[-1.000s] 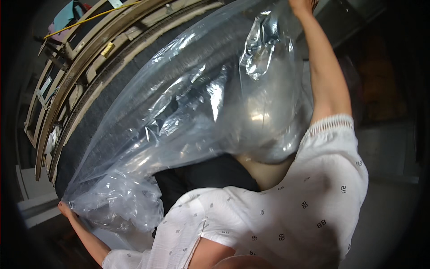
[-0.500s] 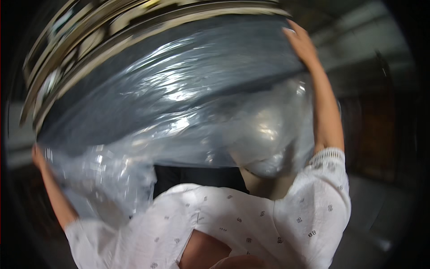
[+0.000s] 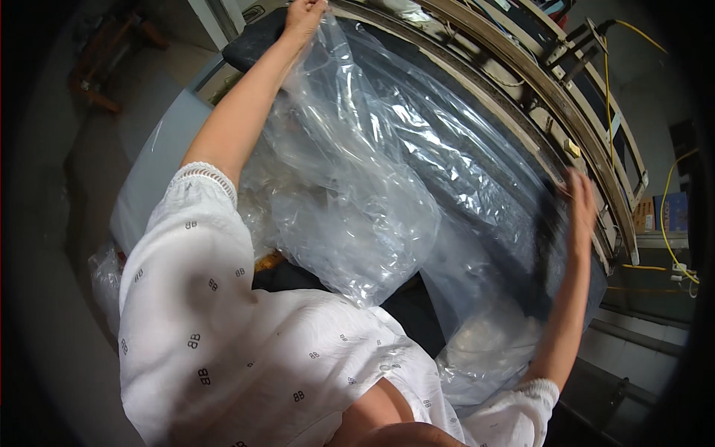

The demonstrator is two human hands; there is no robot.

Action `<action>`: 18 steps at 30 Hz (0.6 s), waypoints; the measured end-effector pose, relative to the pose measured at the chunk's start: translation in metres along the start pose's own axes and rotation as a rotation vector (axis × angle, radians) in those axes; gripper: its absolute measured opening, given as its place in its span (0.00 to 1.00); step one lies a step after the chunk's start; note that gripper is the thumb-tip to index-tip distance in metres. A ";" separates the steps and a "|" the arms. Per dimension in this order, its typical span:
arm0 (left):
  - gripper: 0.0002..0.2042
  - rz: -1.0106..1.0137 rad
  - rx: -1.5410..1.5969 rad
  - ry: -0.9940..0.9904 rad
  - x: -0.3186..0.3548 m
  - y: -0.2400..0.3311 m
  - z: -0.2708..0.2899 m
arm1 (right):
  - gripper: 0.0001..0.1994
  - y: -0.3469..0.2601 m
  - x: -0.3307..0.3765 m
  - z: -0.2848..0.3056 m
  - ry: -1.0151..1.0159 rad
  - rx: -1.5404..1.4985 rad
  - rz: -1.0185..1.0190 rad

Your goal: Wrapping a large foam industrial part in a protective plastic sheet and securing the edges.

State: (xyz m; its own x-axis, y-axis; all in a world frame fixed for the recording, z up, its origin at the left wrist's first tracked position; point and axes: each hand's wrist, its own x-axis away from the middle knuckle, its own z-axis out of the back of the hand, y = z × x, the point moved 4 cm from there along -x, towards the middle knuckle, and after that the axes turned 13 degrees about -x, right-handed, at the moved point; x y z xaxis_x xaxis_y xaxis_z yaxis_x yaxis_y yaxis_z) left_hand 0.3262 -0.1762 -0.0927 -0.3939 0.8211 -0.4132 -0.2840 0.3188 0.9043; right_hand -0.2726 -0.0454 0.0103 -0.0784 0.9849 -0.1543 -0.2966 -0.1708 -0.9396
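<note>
A large sheet of clear plastic film (image 3: pixel 357 186) hangs bunched and wrinkled from the far left, draping down toward my body. My left hand (image 3: pixel 304 21), at the far left end, is closed on its upper edge. More of the film lies smoother over a long dark padded surface (image 3: pixel 521 167) that runs slantwise to the right. My right hand (image 3: pixel 581 208) is over the right end of that surface, near the machine's wooden edge. Its fingers are stretched out and slightly blurred, with nothing visible in them.
Beyond the dark surface runs a long machine frame (image 3: pixel 596 149) with rails and a yellow cable (image 3: pixel 609 97). Crumpled film (image 3: pixel 491 339) hangs at the lower right. A pale sheet (image 3: pixel 160 164) lies to the left, and an orange-brown stand (image 3: pixel 104 67) is on the floor farther back.
The view has turned. My left hand has come up to the far left with the film gathered below it. My right hand is now lower on the right, off the film's far corner.
</note>
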 end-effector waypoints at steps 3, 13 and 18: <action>0.06 -0.004 0.058 0.074 -0.002 0.005 -0.005 | 0.20 -0.044 -0.019 -0.154 -0.383 -0.557 -0.222; 0.06 0.088 0.160 -0.023 0.007 0.024 -0.016 | 0.21 -0.070 -0.036 -0.331 -0.849 -0.813 -0.378; 0.08 0.118 0.056 0.007 0.016 0.037 -0.011 | 0.12 -0.057 0.057 -0.123 -0.874 -1.565 -0.336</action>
State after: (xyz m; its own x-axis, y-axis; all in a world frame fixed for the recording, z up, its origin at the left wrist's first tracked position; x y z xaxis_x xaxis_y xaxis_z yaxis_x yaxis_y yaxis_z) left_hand 0.2997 -0.1571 -0.0672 -0.4279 0.8510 -0.3043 -0.1861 0.2465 0.9511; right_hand -0.1431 0.0237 0.0170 -0.7820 0.5844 -0.2167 0.6204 0.6959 -0.3617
